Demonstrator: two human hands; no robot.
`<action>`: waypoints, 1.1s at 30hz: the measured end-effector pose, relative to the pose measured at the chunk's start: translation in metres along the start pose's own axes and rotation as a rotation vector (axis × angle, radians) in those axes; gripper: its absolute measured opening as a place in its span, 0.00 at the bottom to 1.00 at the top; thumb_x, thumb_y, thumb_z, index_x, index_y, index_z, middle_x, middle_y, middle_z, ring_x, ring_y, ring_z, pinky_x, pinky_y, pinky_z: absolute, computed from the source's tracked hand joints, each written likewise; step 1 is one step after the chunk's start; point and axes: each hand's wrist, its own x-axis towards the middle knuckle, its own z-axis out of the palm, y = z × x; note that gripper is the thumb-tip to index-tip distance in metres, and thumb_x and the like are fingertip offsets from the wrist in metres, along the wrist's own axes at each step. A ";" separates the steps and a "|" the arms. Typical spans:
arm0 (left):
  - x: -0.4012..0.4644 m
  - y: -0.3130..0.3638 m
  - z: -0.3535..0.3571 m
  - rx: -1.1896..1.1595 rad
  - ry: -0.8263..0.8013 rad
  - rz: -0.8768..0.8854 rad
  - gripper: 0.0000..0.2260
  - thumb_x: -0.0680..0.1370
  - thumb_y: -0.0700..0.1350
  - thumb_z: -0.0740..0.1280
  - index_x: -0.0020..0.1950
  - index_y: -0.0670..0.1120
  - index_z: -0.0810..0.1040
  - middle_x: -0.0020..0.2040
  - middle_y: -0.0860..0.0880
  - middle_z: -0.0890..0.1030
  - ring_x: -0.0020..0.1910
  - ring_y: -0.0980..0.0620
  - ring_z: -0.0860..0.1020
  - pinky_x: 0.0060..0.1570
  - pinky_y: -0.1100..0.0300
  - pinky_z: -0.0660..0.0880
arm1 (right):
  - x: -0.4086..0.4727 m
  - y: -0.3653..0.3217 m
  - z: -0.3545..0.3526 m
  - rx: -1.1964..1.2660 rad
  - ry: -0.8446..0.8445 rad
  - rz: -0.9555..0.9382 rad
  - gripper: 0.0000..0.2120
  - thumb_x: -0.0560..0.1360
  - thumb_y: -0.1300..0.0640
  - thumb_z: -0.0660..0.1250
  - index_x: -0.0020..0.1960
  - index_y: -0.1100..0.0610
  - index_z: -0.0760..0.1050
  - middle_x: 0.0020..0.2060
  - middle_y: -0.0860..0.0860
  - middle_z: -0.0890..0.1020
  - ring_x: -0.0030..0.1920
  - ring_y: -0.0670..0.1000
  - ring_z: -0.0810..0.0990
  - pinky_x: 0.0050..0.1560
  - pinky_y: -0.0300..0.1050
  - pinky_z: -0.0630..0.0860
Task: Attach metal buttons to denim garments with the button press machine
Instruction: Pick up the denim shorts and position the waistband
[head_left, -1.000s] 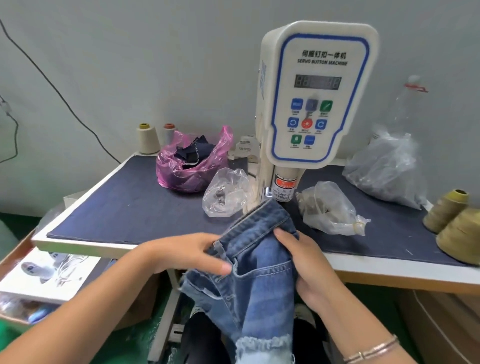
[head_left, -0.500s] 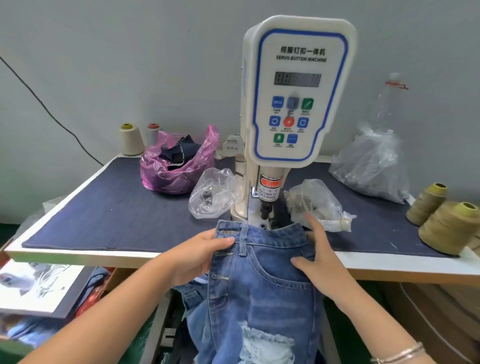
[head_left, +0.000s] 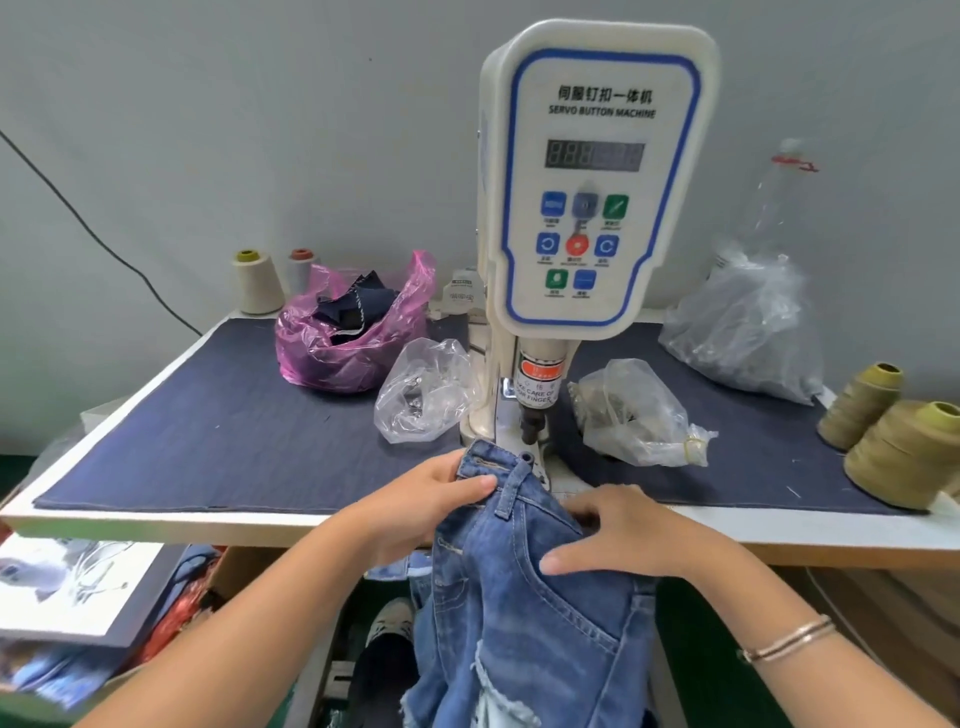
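Your left hand (head_left: 436, 499) grips the jeans (head_left: 524, 582) at the waistband's left end: the thumb lies across the top of the denim, pointing right toward a belt loop, and the other fingers are tucked under the fabric, so the band sits pinched between them. Your right hand (head_left: 618, 535) lies on the jeans just to the right of that loop, fingers bent and bunched on the waistband, thumb stretched left over the pocket edge; whether those fingers pinch the cloth or only press it down, you cannot tell from here. The waistband rests on the front edge of the table (head_left: 156, 519), its corner pushed up to the base of the press (head_left: 597, 182), directly beneath the dark punch. A dark round button (head_left: 527, 458) shows at that corner, just beyond your left fingertips and clear of your right hand. The rest of the jeans hang off the table edge between your forearms, with a frayed tear low in the leg. Two clear bags (head_left: 426, 389) flank the press, one on each side, and a pink bag (head_left: 348, 332) sits further back on the left. Thread cones (head_left: 893, 447) stand at the table's right edge.
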 end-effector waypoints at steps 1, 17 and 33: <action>0.002 0.001 0.000 0.003 0.006 0.002 0.11 0.81 0.45 0.63 0.64 0.50 0.75 0.60 0.46 0.82 0.59 0.46 0.80 0.57 0.49 0.78 | 0.000 0.003 -0.001 0.086 -0.039 -0.007 0.26 0.59 0.34 0.72 0.48 0.53 0.81 0.44 0.49 0.84 0.46 0.43 0.80 0.51 0.48 0.77; 0.041 0.003 0.010 0.099 0.330 0.074 0.09 0.83 0.46 0.59 0.59 0.53 0.76 0.53 0.52 0.84 0.51 0.54 0.83 0.51 0.55 0.79 | 0.038 0.009 0.006 1.270 0.152 0.135 0.10 0.76 0.65 0.63 0.48 0.58 0.84 0.47 0.60 0.85 0.44 0.56 0.85 0.38 0.44 0.80; 0.061 -0.013 0.001 -0.097 0.271 0.114 0.11 0.83 0.44 0.60 0.62 0.45 0.76 0.56 0.45 0.84 0.55 0.46 0.82 0.58 0.50 0.77 | 0.063 0.016 0.017 1.417 0.216 0.158 0.10 0.75 0.63 0.66 0.55 0.63 0.79 0.46 0.63 0.84 0.42 0.57 0.84 0.40 0.47 0.80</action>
